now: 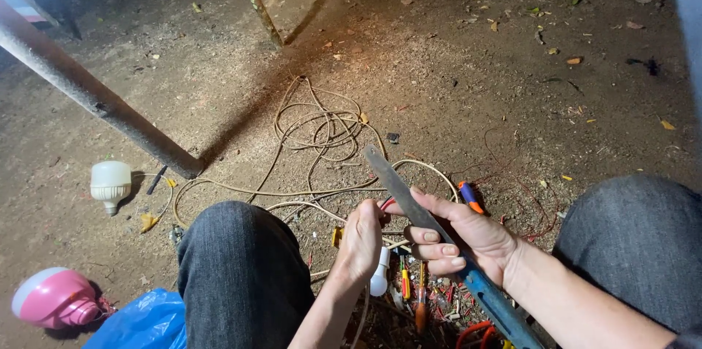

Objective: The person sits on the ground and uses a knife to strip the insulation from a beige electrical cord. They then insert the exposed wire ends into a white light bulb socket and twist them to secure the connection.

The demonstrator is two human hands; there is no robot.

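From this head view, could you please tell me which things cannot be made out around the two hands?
- What the left hand pinches: hidden by its own fingers.
- Lower end of the long flat blade in the right hand: its blue handle is cut off by the bottom edge.
- Small tools under the hands: partly covered, too small to identify.
- Pink object: cut off by the left edge.
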